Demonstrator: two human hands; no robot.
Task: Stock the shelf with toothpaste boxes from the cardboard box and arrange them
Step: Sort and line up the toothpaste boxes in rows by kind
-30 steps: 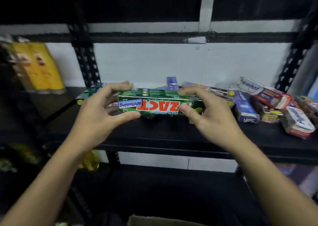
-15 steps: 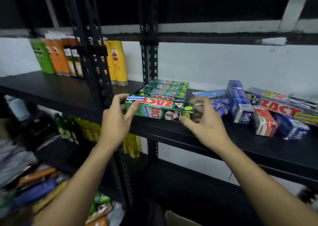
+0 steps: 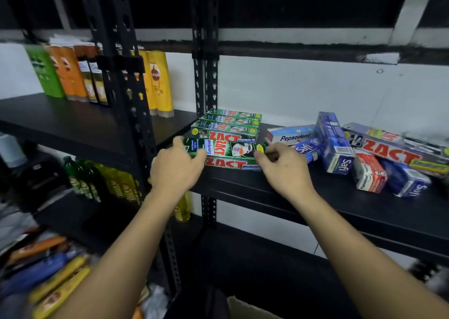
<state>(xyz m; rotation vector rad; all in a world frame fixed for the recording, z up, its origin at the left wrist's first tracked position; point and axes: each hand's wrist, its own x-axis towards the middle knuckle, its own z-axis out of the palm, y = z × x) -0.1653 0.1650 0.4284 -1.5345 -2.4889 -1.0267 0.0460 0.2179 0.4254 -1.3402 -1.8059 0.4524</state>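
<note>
Your left hand (image 3: 178, 170) and right hand (image 3: 285, 170) each pinch one end of a green box (image 3: 228, 148), just before the green row (image 3: 228, 124) on the shelf (image 3: 279, 195).

We see only a corner of the cardboard box (image 3: 245, 309), cut off by the bottom edge. Our left hand (image 3: 176, 170) covers the left end of the green Zact box (image 3: 228, 150) and our right hand (image 3: 283, 170) its right end. The packets (image 3: 46, 270) lower left are blurred beyond reading, and a black post (image 3: 122, 88) hides part of the bottles (image 3: 159, 80)
</note>
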